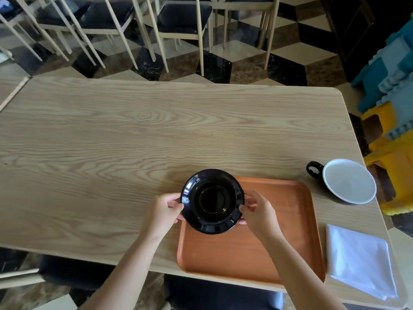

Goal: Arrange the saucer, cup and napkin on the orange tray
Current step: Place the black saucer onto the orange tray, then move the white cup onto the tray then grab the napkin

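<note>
While the folded white napkin (pixel 359 258) waits beside the flat orange tray (pixel 257 249), the left hand (pixel 164 209) and right hand (pixel 257 211) pinch opposite rims of the glossy black saucer (pixel 212 201), likely keeping it level over the tray's far left corner. Farther right, the black, white-lined cup (pixel 348 181) stands on the wooden table (pixel 134 135).

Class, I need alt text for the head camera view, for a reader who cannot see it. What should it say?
Two bare hands, left hand and right hand, grip a black saucer by opposite edges over the far left corner of an orange tray on a wooden table. To the right of the tray stand a cup and a folded white napkin.
</note>
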